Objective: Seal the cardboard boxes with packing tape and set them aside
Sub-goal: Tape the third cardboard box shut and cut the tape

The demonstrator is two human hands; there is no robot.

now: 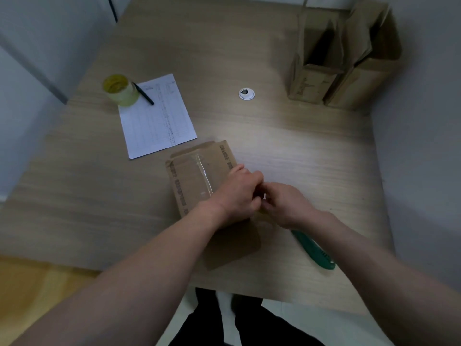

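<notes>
A flat brown cardboard box (pixel 197 178) lies in the middle of the wooden table, with a strip of clear tape (pixel 203 173) along its top seam. My left hand (pixel 239 193) rests on the box's right edge with its fingers curled. My right hand (pixel 287 203) meets it there, fingers bent toward the left hand; what they pinch between them is too small to tell, possibly the tape's end. A roll of yellowish packing tape (pixel 121 89) stands at the table's far left. A green utility knife (pixel 314 250) lies under my right forearm.
A printed paper sheet (pixel 157 118) with a black pen (pixel 143 93) lies beside the tape roll. Two open cardboard boxes (pixel 344 61) stand at the far right corner by the wall. A white cable grommet (pixel 246 93) sits in the table top.
</notes>
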